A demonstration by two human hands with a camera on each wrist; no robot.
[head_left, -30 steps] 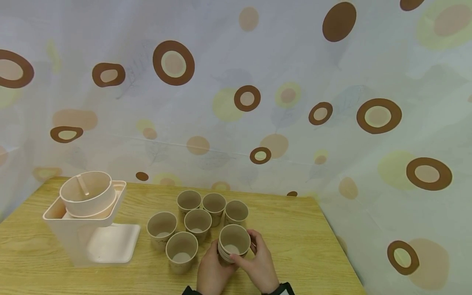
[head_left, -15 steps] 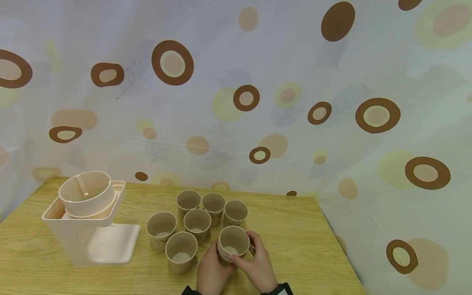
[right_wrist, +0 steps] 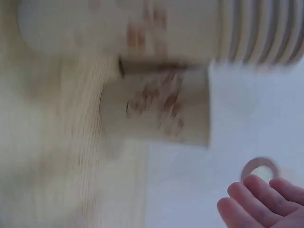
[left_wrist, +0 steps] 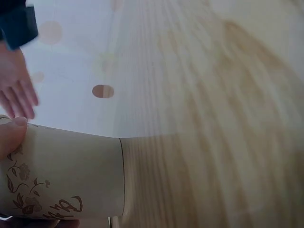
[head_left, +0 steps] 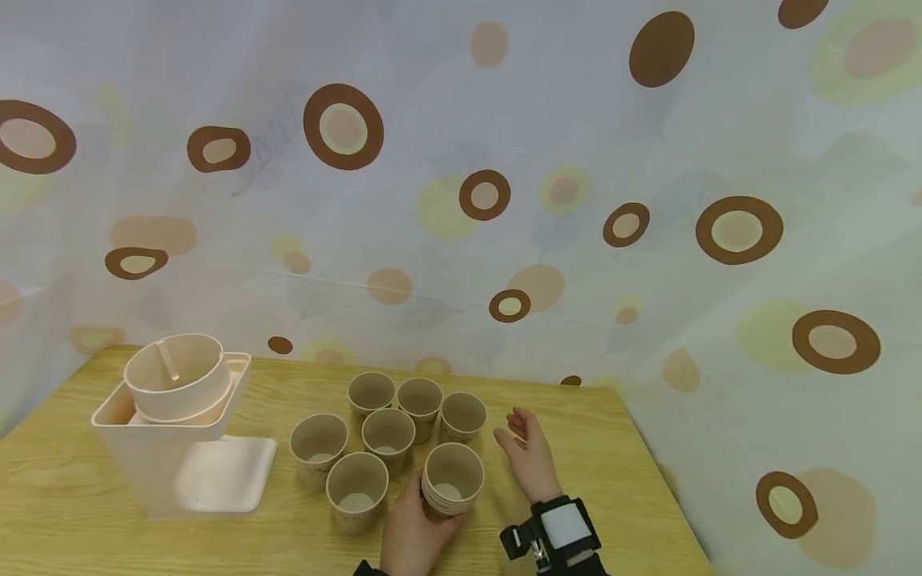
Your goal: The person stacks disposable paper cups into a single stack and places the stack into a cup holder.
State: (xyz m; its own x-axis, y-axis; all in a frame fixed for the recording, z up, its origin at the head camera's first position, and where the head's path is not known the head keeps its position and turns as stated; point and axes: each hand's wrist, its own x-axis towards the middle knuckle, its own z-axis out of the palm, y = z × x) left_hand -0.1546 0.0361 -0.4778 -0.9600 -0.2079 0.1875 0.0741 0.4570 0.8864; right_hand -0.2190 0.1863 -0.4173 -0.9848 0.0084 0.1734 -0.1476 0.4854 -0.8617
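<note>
My left hand (head_left: 414,530) grips a stack of nested beige paper cups (head_left: 452,484) from its near left side. In the left wrist view, the brown flower print and writing on the cup stack (left_wrist: 71,166) show, with the thumb on it. To the right of the stack, my right hand (head_left: 531,458) holds nothing, its fingers extended and slightly bent. The nearest single paper cup (head_left: 463,416) stands to its left. In the right wrist view, the fingers of the right hand (right_wrist: 261,202) are apart from the stack's ridged rims (right_wrist: 261,31) and a single printed cup (right_wrist: 156,109).
Several more single cups stand upright left of and behind the stack, including a front one (head_left: 357,492) and a left one (head_left: 318,448). A whitish container (head_left: 144,456) with a round tub (head_left: 176,380) stands on the wooden table (head_left: 591,480) at left, beside a white tray (head_left: 223,476).
My right hand has let go of the cup stack and moved right and farther forward, its fingers loosened. The left hand keeps its hold on the stack.
</note>
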